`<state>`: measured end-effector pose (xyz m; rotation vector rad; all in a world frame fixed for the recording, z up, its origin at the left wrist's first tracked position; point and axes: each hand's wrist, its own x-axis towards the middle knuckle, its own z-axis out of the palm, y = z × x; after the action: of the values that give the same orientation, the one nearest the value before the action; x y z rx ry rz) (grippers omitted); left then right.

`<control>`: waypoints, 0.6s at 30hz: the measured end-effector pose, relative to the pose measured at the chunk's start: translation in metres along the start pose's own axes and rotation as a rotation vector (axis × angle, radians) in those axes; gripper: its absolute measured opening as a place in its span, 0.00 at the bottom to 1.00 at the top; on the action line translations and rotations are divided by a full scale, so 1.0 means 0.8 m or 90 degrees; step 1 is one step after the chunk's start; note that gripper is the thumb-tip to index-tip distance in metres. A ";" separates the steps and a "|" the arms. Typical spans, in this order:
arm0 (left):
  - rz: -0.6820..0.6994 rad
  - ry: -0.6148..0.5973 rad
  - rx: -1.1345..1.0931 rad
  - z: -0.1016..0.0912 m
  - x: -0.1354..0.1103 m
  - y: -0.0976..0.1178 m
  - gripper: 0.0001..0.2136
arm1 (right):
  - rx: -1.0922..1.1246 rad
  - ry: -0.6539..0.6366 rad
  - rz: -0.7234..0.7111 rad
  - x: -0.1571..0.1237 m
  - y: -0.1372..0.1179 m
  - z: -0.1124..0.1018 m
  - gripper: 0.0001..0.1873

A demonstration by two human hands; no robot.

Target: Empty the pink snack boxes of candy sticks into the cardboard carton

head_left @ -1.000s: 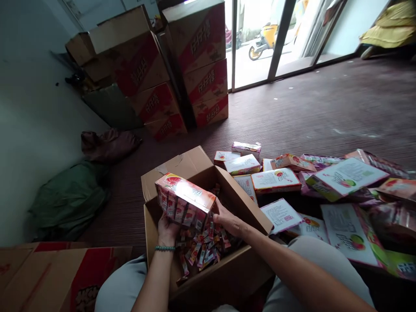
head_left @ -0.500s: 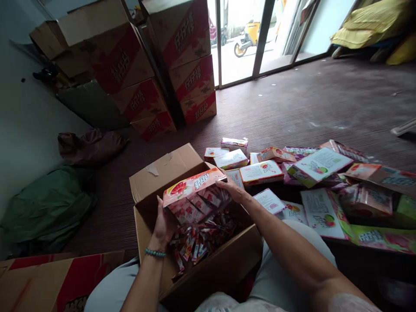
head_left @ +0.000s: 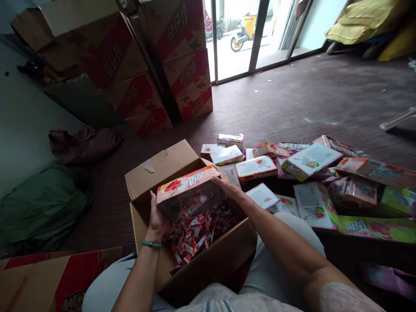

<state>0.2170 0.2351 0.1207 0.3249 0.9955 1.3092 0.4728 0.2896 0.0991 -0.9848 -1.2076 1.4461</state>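
Note:
Between my two hands is a tilted candy box (head_left: 188,182), orange-red with a grapefruit picture and a clear front. My left hand (head_left: 158,219), with a beaded bracelet on its wrist, grips the box's left end. At the right end my right hand (head_left: 225,184) holds on, thumb near the top corner. Below the box, an open cardboard carton (head_left: 208,255) stands between my legs. Many small wrapped sweets (head_left: 195,236) lie loose inside it. Through the clear front the box looks mostly emptied.
To the right lies a heap of printed candy boxes (head_left: 260,167). Stacked cartons (head_left: 188,78) stand by the glass door (head_left: 234,43). A green cloth bundle (head_left: 42,206) and a dark red bag (head_left: 84,143) lie left. Another carton (head_left: 32,277) is at lower left.
Sweets that sat in rows inside the box have dropped into the carton, where the pile is larger. Both hands still hold the box. The view has shifted slightly.

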 end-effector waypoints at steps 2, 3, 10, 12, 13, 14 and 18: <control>0.019 0.000 -0.004 0.008 0.002 0.001 0.33 | 0.001 0.021 -0.016 -0.002 0.002 -0.004 0.36; 0.029 0.007 -0.009 0.010 0.004 0.001 0.34 | 0.007 0.024 -0.014 -0.004 0.002 -0.005 0.35; 0.125 0.083 0.465 0.004 0.006 -0.100 0.40 | 0.075 0.374 -0.092 -0.042 -0.038 -0.062 0.33; 0.197 -0.084 0.746 0.013 -0.002 -0.151 0.46 | -0.013 0.541 -0.165 -0.071 -0.055 -0.109 0.34; 0.234 -0.189 0.871 0.021 -0.007 -0.175 0.46 | -0.089 0.619 -0.200 -0.093 -0.063 -0.136 0.36; 0.269 -0.287 0.976 0.031 -0.011 -0.196 0.46 | -0.186 0.690 -0.223 -0.121 -0.070 -0.165 0.39; 0.336 -0.573 1.209 0.078 -0.016 -0.257 0.46 | -0.685 0.912 -0.126 -0.293 -0.087 -0.275 0.51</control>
<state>0.3987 0.1851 0.0164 2.4470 1.0411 0.0575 0.7440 0.1052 0.1275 -1.9740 -0.7782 -0.3854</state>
